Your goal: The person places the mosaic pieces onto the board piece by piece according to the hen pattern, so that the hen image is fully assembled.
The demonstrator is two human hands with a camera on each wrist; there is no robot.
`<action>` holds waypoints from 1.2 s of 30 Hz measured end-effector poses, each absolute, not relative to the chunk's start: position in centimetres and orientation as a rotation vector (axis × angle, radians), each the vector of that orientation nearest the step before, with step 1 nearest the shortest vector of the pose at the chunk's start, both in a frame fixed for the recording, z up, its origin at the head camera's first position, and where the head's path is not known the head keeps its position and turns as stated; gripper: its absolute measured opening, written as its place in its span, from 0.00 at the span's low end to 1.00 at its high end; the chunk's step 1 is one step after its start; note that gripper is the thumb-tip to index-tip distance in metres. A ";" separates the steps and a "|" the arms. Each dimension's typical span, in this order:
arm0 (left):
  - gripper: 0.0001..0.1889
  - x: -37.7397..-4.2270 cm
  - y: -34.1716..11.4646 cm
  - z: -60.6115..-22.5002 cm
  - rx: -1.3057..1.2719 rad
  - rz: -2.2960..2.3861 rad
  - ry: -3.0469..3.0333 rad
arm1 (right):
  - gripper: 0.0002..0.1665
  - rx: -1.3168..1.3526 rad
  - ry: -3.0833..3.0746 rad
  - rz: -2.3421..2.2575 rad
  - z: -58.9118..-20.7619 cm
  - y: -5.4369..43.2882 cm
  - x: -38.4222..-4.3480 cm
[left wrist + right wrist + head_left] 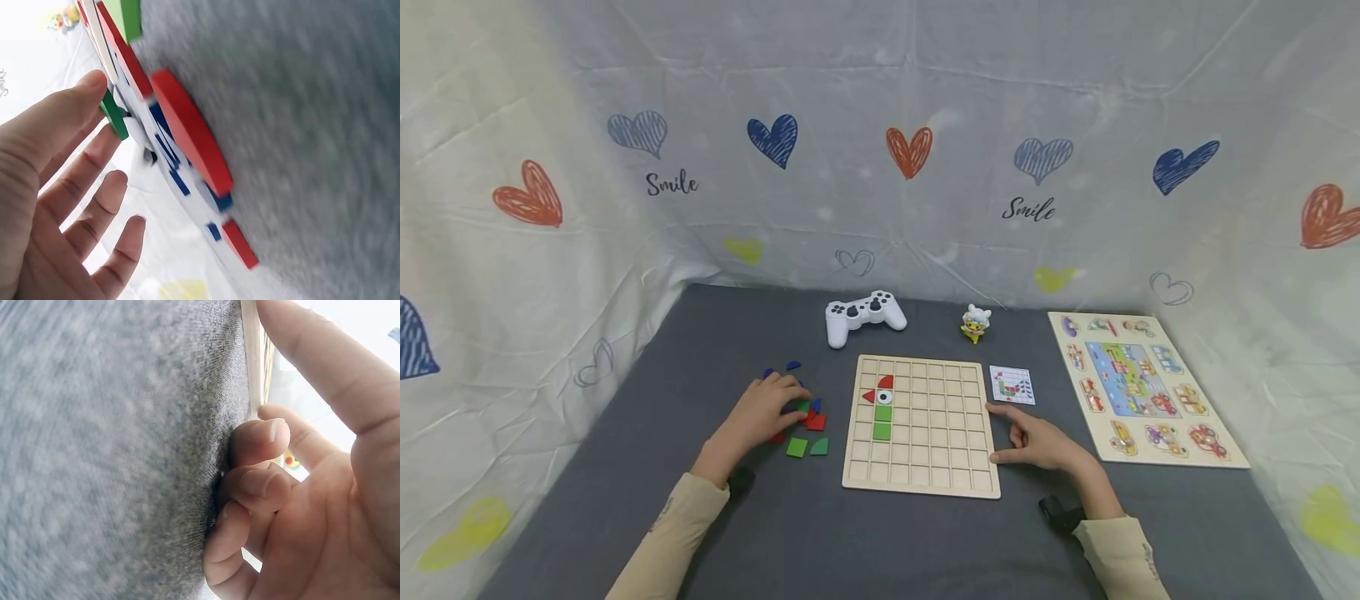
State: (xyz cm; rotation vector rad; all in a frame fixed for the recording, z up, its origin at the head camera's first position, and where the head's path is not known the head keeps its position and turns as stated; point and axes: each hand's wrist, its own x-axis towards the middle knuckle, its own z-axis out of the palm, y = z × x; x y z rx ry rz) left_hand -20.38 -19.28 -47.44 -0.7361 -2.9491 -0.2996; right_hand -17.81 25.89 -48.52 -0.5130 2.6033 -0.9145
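Left hand [765,410] is pinching a green tile [115,117] left of the board [930,408], likely light, stiff, best held edgewise.

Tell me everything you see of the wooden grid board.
A thin, pale, wood-look board with rounded corners, raised strips dividing it into square cells. It lies flat on the dark grey surface. In its left part sit a red curved piece, a red triangle, an eye tile and two green squares; the other cells are bare. The right hand touches its right edge with thumb and index finger.
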 end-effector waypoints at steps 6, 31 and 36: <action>0.13 -20.0 -18.1 -47.8 -0.766 -0.314 -2.931 | 0.47 -0.518 2.603 -0.920 -48.5 25.9 -17.8; 0.15 -19.0 -12.7 -48.1 -0.966 -0.403 -2.890 | 0.47 -0.544 2.603 -0.933 -48.5 25.9 -17.7; 0.14 -18.6 -12.0 -48.1 -1.018 -0.421 -2.878 | 0.47 -0.552 2.610 -0.925 -48.6 25.9 -17.7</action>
